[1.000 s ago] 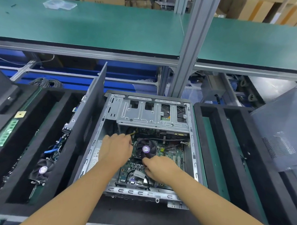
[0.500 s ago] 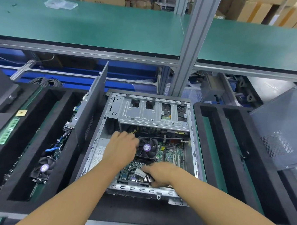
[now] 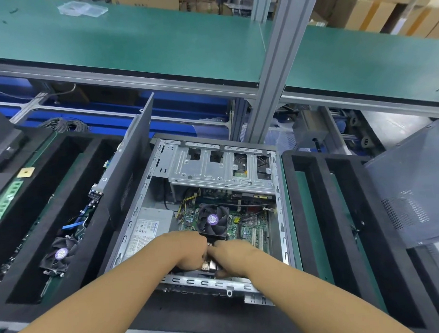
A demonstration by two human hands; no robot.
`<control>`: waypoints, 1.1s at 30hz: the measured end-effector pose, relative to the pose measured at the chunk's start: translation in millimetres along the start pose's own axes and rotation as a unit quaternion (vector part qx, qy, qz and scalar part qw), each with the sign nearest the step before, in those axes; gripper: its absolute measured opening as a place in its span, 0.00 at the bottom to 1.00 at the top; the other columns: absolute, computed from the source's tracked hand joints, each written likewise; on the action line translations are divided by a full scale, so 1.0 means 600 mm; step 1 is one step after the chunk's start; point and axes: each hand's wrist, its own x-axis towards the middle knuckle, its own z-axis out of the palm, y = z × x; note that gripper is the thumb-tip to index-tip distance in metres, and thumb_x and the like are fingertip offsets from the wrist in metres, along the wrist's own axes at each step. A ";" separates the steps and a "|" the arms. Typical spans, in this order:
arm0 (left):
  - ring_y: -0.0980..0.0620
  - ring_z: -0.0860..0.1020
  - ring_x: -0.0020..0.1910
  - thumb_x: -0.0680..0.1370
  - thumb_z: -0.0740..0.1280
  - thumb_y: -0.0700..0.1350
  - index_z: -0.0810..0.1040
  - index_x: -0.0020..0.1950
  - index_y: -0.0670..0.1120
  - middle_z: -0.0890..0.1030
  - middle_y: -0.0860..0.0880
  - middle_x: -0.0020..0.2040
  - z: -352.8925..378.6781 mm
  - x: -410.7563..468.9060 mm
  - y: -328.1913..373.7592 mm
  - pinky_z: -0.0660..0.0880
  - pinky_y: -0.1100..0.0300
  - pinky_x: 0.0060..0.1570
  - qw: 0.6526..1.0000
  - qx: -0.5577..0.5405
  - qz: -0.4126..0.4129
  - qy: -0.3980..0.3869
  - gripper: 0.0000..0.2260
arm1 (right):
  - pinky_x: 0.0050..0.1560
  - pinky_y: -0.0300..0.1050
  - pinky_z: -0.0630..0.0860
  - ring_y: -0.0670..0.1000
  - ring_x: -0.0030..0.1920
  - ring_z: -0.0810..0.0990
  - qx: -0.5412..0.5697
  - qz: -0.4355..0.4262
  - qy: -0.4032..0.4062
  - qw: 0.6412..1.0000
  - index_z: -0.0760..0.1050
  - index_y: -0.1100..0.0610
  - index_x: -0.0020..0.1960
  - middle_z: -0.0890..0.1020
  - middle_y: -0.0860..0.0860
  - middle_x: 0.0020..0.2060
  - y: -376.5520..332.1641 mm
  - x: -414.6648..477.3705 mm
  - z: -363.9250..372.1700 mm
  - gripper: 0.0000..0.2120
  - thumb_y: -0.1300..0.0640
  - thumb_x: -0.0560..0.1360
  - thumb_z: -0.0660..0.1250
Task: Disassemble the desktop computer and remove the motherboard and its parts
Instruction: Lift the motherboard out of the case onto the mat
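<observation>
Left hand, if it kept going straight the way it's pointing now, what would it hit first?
Probably the right hand, whose fingers sit directly ahead of the left hand, low in the computer case. Angled slightly higher, it would meet the cooler fan instead; depth is unclear here.

No writing can be read: print on the power supply label and fan sticker is blurred.

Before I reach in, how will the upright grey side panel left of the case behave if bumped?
The side panel stands tilted on its edge, so it would probably tip. It looks like thin sheet metal: likely stiff, not floppy.
</observation>
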 end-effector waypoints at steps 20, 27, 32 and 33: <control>0.44 0.64 0.41 0.83 0.50 0.37 0.66 0.54 0.41 0.66 0.41 0.44 -0.017 -0.069 0.050 0.61 0.53 0.36 0.990 0.039 -0.008 -0.139 0.06 | 0.35 0.48 0.63 0.50 0.34 0.67 0.071 -0.037 0.206 0.975 0.62 0.51 0.45 0.65 0.46 0.36 0.017 -0.053 -0.024 0.09 0.46 0.74 0.56; 0.39 0.71 0.54 0.85 0.48 0.43 0.59 0.74 0.42 0.69 0.36 0.70 -0.005 -0.083 0.050 0.67 0.48 0.53 0.992 0.011 -0.048 -0.120 0.18 | 0.38 0.48 0.66 0.52 0.41 0.72 0.032 -0.017 0.226 0.973 0.63 0.50 0.47 0.74 0.49 0.45 0.015 -0.052 -0.019 0.21 0.32 0.78 0.54; 0.34 0.67 0.70 0.85 0.49 0.41 0.49 0.81 0.45 0.59 0.36 0.78 -0.010 -0.097 0.060 0.67 0.45 0.63 0.993 0.013 -0.051 -0.106 0.24 | 0.38 0.49 0.71 0.50 0.38 0.72 0.060 0.005 0.244 0.968 0.63 0.48 0.45 0.72 0.45 0.40 0.022 -0.059 -0.027 0.21 0.30 0.77 0.53; 0.34 0.67 0.71 0.84 0.49 0.41 0.48 0.81 0.46 0.58 0.36 0.78 -0.009 -0.097 0.061 0.66 0.45 0.63 0.993 0.007 -0.049 -0.104 0.24 | 0.38 0.49 0.72 0.51 0.38 0.72 0.062 0.006 0.242 0.968 0.63 0.48 0.45 0.72 0.45 0.40 0.022 -0.059 -0.026 0.21 0.30 0.77 0.53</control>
